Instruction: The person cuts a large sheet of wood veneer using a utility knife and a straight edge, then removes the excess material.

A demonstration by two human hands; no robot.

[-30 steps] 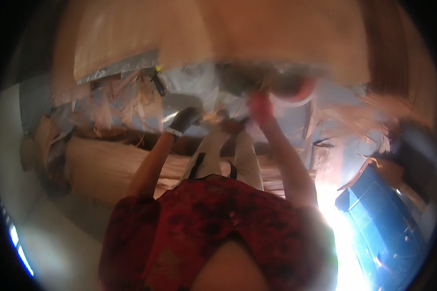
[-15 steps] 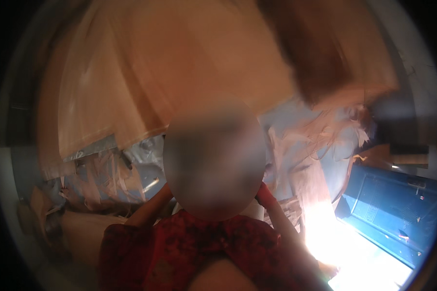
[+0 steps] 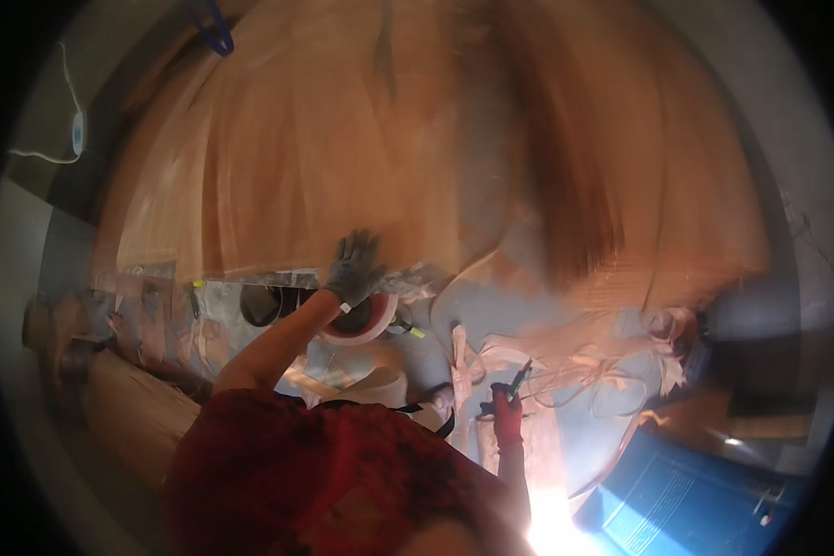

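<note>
Large reddish-brown sheets that look like wood veneer stretch across the upper part of the head view. My left hand, in a grey glove, lies with fingers spread on their near edge. Lower and to the right is my right hand in a red glove, closed around a slim dark tool whose narrow end points up and away. I cannot make out the tool's exact kind. Beneath my left wrist, a round reddish-and-white object shows in part.
Torn veneer strips litter the grey surface at right. A blue panel or box stands lower right beside a bright glare. A roll or bundle of pale sheet lies lower left. A white cord with a small switch hangs at far left.
Both hands, hidden behind a blurred oval earlier, now show. My left arm reaches forward to the sheets, and my right hand holds the tool at lower right. The whole view has shifted.
</note>
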